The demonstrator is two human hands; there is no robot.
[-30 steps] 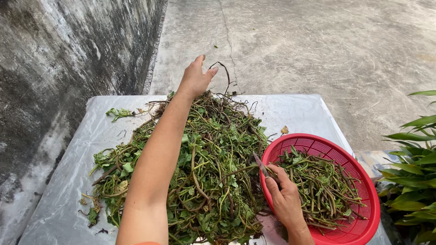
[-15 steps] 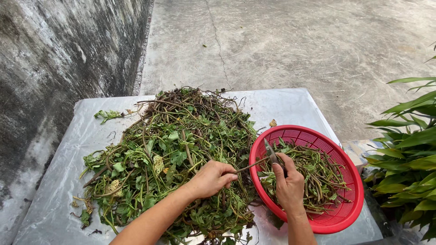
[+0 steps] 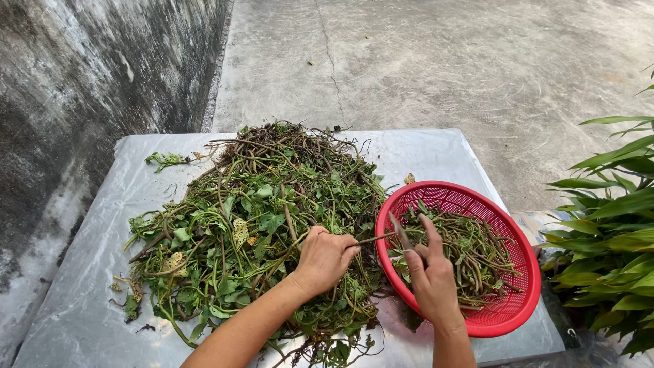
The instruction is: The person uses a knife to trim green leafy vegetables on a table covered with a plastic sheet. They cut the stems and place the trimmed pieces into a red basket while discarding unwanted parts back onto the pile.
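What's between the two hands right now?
In the head view, a thin stem runs from the left hand to the right hand, which holds a small blade, over the red basket's rim.

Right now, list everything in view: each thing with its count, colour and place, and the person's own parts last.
Pile of leafy vines: one, green with brown stems, middle of the table.
Loose sprig: one, green, far left of the table, apart from the pile.
Table: one, shiny silver top, centre of view.
Basket: one, red mesh, right edge of the table, holding cut green stems.
Stem: one, thin brown, held between the hands over the basket rim.
Knife blade: one, grey, in the right hand.
Potted plant: one, long green leaves, right of the table.
Wall: dark stained concrete, left.
Floor: grey concrete, behind.
Left hand: grip shut on the stem.
Right hand: grip shut on the knife.
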